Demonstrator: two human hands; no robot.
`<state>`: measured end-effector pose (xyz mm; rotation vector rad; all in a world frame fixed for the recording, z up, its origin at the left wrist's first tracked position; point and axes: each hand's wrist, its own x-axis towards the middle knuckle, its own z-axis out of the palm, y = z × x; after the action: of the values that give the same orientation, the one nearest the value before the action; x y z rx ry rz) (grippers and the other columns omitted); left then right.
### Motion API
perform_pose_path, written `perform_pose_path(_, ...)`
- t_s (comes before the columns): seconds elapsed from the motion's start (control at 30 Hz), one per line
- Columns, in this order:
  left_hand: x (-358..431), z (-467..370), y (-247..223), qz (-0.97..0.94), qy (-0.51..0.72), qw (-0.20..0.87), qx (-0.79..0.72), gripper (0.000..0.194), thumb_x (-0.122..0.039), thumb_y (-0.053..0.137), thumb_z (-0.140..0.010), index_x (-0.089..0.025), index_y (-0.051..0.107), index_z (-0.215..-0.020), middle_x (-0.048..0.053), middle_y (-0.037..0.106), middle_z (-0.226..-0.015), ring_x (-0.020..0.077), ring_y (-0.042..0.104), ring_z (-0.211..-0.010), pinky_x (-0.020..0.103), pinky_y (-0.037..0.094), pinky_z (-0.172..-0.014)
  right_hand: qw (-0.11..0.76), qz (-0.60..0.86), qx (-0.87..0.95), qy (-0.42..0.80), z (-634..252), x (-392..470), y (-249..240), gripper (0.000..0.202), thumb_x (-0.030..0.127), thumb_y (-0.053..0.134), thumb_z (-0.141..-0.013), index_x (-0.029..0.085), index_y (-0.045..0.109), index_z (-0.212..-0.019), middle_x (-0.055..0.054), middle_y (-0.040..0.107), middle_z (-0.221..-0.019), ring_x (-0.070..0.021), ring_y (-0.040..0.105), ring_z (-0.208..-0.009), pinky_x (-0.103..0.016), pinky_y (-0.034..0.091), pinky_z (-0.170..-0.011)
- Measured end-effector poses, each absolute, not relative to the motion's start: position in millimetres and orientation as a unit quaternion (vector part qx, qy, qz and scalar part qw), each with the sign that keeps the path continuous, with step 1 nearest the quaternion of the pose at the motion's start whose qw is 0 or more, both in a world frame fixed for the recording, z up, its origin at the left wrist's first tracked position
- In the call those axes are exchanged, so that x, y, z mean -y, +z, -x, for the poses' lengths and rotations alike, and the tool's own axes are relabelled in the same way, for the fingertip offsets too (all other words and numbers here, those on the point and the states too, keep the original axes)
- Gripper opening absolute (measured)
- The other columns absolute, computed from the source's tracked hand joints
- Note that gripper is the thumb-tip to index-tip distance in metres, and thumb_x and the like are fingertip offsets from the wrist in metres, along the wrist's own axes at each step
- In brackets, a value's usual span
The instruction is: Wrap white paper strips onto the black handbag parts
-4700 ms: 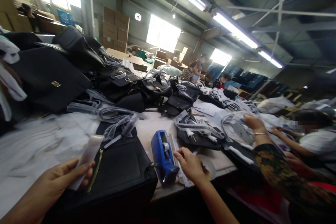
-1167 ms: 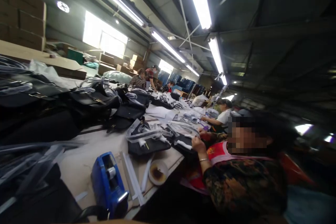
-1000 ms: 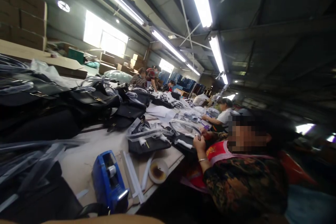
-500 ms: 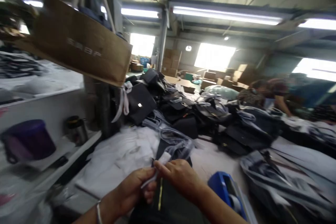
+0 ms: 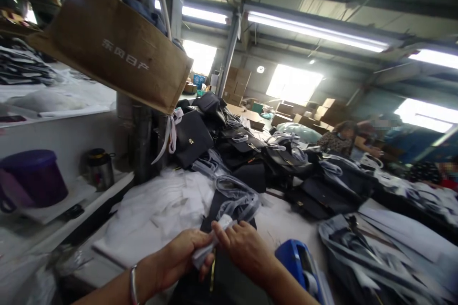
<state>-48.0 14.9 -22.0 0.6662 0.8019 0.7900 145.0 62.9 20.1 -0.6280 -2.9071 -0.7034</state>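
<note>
My left hand [image 5: 184,255], with a silver bangle at its wrist, pinches a white wrapping strip [image 5: 203,253] between thumb and fingers. Close against it, my right hand [image 5: 246,250] grips the same strip, whose upper end shows above its fingers. Whether something lies inside the strip is hidden. Below both hands is a black bag [image 5: 236,281] with a gold-coloured zip [image 5: 212,274]. Just beyond them, a strap in clear plastic wrapping [image 5: 238,198] loops over black material.
White sheets [image 5: 161,205] are heaped at the left. A blue tape dispenser [image 5: 295,262] stands to the right, near wrapped straps [image 5: 375,262]. Black bags [image 5: 329,188] pile up behind. A brown bag [image 5: 118,52] hangs at upper left. Co-workers [image 5: 339,138] are at far right.
My view has shifted slightly and become sharper. Both hands stay together on the white strip, and more of its lower end now shows below my left thumb.
</note>
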Motion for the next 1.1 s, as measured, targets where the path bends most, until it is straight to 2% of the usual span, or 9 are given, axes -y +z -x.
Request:
perform_pose_path(0.1,-15,50,-25,-0.296,0.363,0.807,-0.361,0.037,-0.042,0.063,-0.079,-0.007,0.063,-0.093,0.006,0.059,-0.067,0.0125,0.053,-0.050,0.024,0.045,-0.049,0.088,0.313,0.926,-0.192,-164,-56,22,0.046,0.009,0.047,-0.091,0.011,0.037,-0.137,-0.004,0.067,-0.077,-0.0188,0.065,-0.061,-0.029,0.046,-0.053)
perform_pose_path(0.17,-15,51,-24,-0.284,0.362,0.814,-0.356,0.038,-0.041,0.063,-0.079,-0.006,0.064,-0.093,0.008,0.062,-0.069,0.0144,0.057,-0.053,0.025,0.047,-0.051,0.136,0.357,0.914,-0.137,-176,-44,18,0.038,0.015,0.040,-0.096,0.013,0.040,-0.134,-0.006,0.069,-0.082,-0.0195,0.068,-0.067,-0.028,0.049,-0.055)
perform_pose_path(0.33,-18,57,-13,-0.304,0.337,0.817,-0.354,0.035,-0.037,0.063,-0.077,-0.004,0.067,-0.089,0.019,0.069,-0.085,0.0240,0.068,-0.070,0.031,0.051,-0.064,0.241,0.337,0.910,0.022,-176,-4,-9,0.031,0.030,0.038,-0.099,0.019,0.042,-0.128,-0.004,0.071,-0.086,-0.0159,0.070,-0.073,-0.021,0.054,-0.062)
perform_pose_path(0.47,-24,72,-6,-0.375,0.314,0.784,-0.383,0.025,-0.030,0.066,-0.076,-0.009,0.070,-0.087,0.013,0.070,-0.088,0.0215,0.067,-0.077,0.030,0.051,-0.071,0.267,0.367,0.885,0.107,-159,9,-29,0.027,0.025,0.046,-0.094,0.022,0.048,-0.121,-0.001,0.070,-0.084,-0.0155,0.070,-0.072,-0.020,0.053,-0.062)
perform_pose_path(0.67,-31,92,-10,-0.472,0.293,0.714,-0.426,0.025,-0.030,0.072,-0.072,-0.010,0.073,-0.086,0.008,0.067,-0.079,0.0167,0.060,-0.069,0.027,0.048,-0.064,0.275,0.386,0.867,0.154,-161,9,-37,0.025,0.022,0.047,-0.092,0.023,0.052,-0.116,-0.001,0.069,-0.084,-0.0150,0.069,-0.072,-0.020,0.053,-0.065)
perform_pose_path(0.8,-35,89,-14,-0.482,0.315,0.677,-0.457,0.024,-0.032,0.077,-0.068,-0.010,0.069,-0.069,0.002,0.058,-0.061,0.0102,0.049,-0.054,0.019,0.034,-0.049,0.296,0.384,0.861,0.152,-164,10,-40,0.025,0.020,0.046,-0.090,0.024,0.053,-0.114,-0.001,0.068,-0.084,-0.0162,0.068,-0.075,-0.022,0.052,-0.066)
perform_pose_path(0.9,-34,85,-18,-0.484,0.313,0.665,-0.475,0.033,-0.036,0.079,-0.066,-0.012,0.058,-0.058,-0.004,0.046,-0.049,0.0065,0.037,-0.045,0.019,0.022,-0.043,0.303,0.385,0.862,0.130,-160,14,-40,0.027,0.017,0.048,-0.087,0.023,0.054,-0.113,-0.002,0.068,-0.087,-0.0174,0.068,-0.079,-0.023,0.052,-0.067)
perform_pose_path(1.0,-30,85,-24,-0.471,0.298,0.671,-0.489,0.039,-0.043,0.074,-0.071,-0.016,0.049,-0.061,-0.006,0.042,-0.049,0.0053,0.029,-0.043,0.019,0.015,-0.041,0.329,0.372,0.866,0.064,-154,26,-35,0.027,0.012,0.047,-0.085,0.021,0.056,-0.108,-0.003,0.067,-0.082,-0.0186,0.067,-0.073,-0.025,0.053,-0.063)
perform_pose_path(1.1,-26,90,-32,-0.420,0.308,0.699,-0.489,0.037,-0.043,0.073,-0.074,-0.017,0.048,-0.067,-0.004,0.046,-0.055,0.0055,0.033,-0.045,0.017,0.018,-0.041,0.394,0.348,0.849,-0.049,-159,43,-30,0.019,0.012,0.046,-0.087,0.021,0.059,-0.098,-0.001,0.066,-0.071,-0.0181,0.062,-0.058,-0.028,0.051,-0.054)
